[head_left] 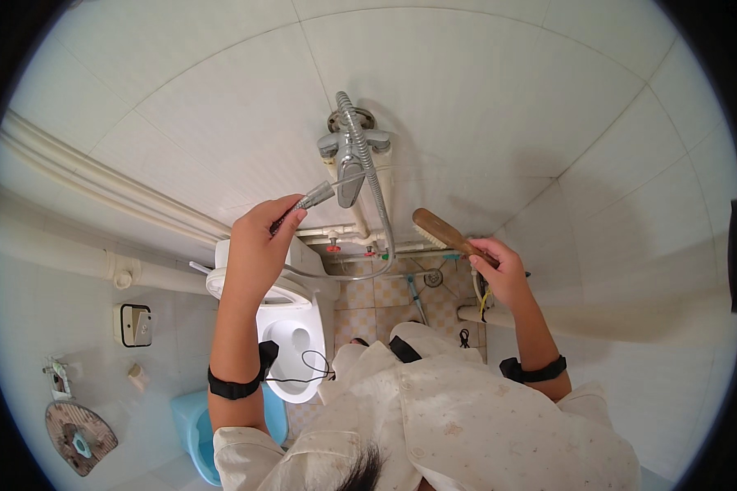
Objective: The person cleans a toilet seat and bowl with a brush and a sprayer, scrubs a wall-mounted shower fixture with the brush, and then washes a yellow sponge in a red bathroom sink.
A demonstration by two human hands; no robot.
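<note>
My left hand (263,232) grips the end of a metal shower hose, and its silver connector (316,195) points up to the right. From it a thin stream of water shoots rightward, past the lever of a chrome mixer tap (350,175) on the wall. The rest of the flexible hose (382,212) loops down from the tap. In my right hand (500,270) is the dark handle of a wooden brush (443,228), held tilted. Its pale bristles face down and left, and the brush is apart from the hose.
Below my left arm stands a white toilet (295,344) with its lid raised. A light blue plastic tub (190,423) sits at the lower left. Pipes with red-handled valves (333,245) run low along the wall. On the tiled floor (387,297) are a drain (433,278) and a blue-handled tool (416,294).
</note>
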